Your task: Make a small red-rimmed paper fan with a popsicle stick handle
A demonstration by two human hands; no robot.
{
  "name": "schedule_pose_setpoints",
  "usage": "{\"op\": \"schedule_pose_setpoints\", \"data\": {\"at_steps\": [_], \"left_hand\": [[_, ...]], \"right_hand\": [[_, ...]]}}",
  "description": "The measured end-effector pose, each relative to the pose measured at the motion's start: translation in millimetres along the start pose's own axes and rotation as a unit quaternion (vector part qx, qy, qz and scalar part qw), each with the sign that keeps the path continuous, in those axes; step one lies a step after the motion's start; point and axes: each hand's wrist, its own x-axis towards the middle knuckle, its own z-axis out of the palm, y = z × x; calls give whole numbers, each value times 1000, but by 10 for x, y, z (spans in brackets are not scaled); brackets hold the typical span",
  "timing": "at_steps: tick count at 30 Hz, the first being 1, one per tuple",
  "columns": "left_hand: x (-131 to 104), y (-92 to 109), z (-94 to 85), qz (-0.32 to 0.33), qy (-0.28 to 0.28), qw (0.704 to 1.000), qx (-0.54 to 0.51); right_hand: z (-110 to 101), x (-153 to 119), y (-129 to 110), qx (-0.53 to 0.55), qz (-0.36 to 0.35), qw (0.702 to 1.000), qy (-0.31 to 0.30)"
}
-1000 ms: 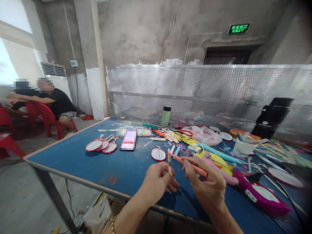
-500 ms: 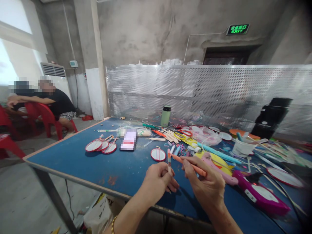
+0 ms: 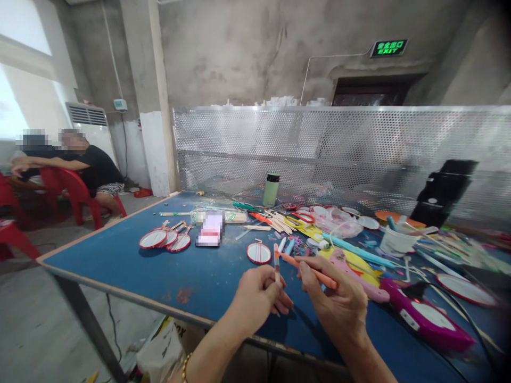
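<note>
The striped stick [image 3: 277,261] is pinched upright by the left hand [image 3: 259,291]; the orange pen [image 3: 290,260], grasped by the right hand [image 3: 337,298], is best guided lightly.

Bare grey walls [image 3: 223,53], a glowing green exit sign [image 3: 389,48], bright window [image 3: 10,103] at left, red chairs [image 3: 77,190] on grey floor [image 3: 35,306], perforated metal screen [image 3: 247,138] behind the blue desk [image 3: 120,274]

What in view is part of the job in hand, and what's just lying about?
In use:
striped stick, in the left hand
orange pen, in the right hand

Likely just lying about:
phone
green bottle, standing upright
purple power strip
</note>
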Motion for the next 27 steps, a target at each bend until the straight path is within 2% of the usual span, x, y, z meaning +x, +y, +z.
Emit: {"op": "schedule_pose_setpoints", "data": {"at_steps": [6, 12, 27], "left_hand": [[-5, 24, 3, 0, 6, 1000, -6], [-4, 26, 9, -7, 6, 1000, -7], [-8, 9, 3, 3, 8, 1000, -4]], "right_hand": [[-16, 12, -35, 4, -26, 1000, 4], [-16, 13, -30, 6, -10, 1000, 9], [-11, 7, -43, 22, -30, 999, -7]]}}
